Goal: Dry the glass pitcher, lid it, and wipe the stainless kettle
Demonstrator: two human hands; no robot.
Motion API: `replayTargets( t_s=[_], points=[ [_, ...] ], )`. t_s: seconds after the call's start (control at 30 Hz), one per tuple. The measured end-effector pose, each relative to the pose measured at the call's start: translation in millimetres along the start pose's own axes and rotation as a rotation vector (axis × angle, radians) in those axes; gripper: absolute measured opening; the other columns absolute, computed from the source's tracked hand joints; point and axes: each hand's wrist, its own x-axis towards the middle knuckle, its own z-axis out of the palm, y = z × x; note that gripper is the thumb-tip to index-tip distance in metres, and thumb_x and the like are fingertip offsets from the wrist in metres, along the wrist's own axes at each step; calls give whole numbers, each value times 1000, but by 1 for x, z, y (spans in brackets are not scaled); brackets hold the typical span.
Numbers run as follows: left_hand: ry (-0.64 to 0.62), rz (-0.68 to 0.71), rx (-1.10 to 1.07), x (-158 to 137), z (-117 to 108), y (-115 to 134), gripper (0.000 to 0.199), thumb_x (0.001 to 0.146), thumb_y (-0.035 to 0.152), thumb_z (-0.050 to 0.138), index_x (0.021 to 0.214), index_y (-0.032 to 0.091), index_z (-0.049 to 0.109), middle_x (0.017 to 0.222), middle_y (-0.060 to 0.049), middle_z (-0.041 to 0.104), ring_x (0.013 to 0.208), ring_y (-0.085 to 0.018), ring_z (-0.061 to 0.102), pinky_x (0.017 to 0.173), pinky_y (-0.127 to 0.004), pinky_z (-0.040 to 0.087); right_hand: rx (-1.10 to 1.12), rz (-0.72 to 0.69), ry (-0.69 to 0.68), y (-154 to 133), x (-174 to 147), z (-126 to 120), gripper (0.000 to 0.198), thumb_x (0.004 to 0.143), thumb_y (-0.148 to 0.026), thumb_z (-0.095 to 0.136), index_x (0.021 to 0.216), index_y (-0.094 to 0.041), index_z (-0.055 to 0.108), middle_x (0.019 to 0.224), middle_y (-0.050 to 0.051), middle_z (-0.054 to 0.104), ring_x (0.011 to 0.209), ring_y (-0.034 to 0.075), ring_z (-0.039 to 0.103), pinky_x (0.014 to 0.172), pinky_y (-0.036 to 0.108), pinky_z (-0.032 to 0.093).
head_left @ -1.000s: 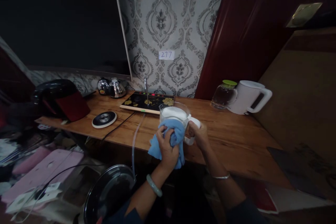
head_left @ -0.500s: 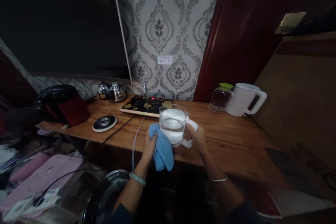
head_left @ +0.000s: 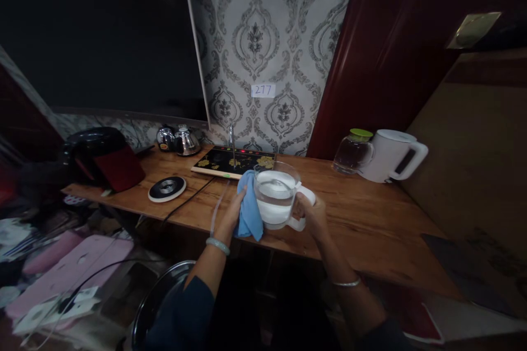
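A clear glass jug [head_left: 275, 197] with a white handle is held up over the table's front edge, and what looks like water shows inside it. My right hand [head_left: 312, 213] is wrapped round the handle. In my left hand [head_left: 235, 209] is a light blue cloth [head_left: 250, 214], pressed to the jug's left side and hanging below the fingers. Part of my left hand's fingers is hidden behind the cloth. Behind the jug lies a black induction hob [head_left: 218, 160] with gold flowers and a thin metal spout.
On the wooden table [head_left: 362, 219] stand a white kettle [head_left: 385, 156] and a green-lidded glass pitcher [head_left: 352, 153] at right. A round black base [head_left: 167, 189], shiny kettles [head_left: 186, 141] and a red-black appliance [head_left: 109, 159] are left. Below is a metal basin [head_left: 144, 307].
The cloth in my left hand has moved up along the jug's left side and hangs less low. My right hand keeps its hold on the handle. The view has shifted slightly.
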Motion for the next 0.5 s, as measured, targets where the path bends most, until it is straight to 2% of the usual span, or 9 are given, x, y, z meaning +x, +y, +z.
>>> replayTargets(
  t_s=[0.13, 0.27, 0.37, 0.5],
  points=[
    [112, 58, 83, -2, -3, -17, 41, 78, 58, 65, 88, 19, 75, 95, -13, 78, 117, -32, 65, 106, -45, 48, 12, 19, 31, 1, 0, 2, 51, 56, -65, 78, 54, -21, 52, 39, -7, 45, 37, 8, 37, 34, 22, 32],
    [133, 63, 159, -9, -3, -26, 49, 82, 60, 59, 98, 16, 73, 100, -14, 77, 109, -30, 69, 100, -45, 52, -9, 10, 73, 0, -1, 3, 49, 57, -63, 78, 56, -21, 53, 40, -6, 47, 37, 9, 39, 34, 22, 32],
    [219, 63, 272, -23, 1, -36, 52, 84, 61, 54, 99, 14, 71, 101, -15, 76, 108, -32, 69, 99, -47, 52, -25, 11, 77, 0, -1, 4, 47, 58, -62, 77, 57, -21, 54, 42, -6, 48, 38, 9, 39, 35, 22, 32],
    [313, 154, 330, -37, 7, -51, 51, 88, 59, 49, 106, 16, 70, 107, -15, 74, 114, -32, 66, 103, -48, 49, -18, -5, 72, -1, 1, 7, 46, 60, -62, 74, 58, -20, 55, 43, -5, 48, 39, 9, 39, 34, 22, 32]
  ],
)
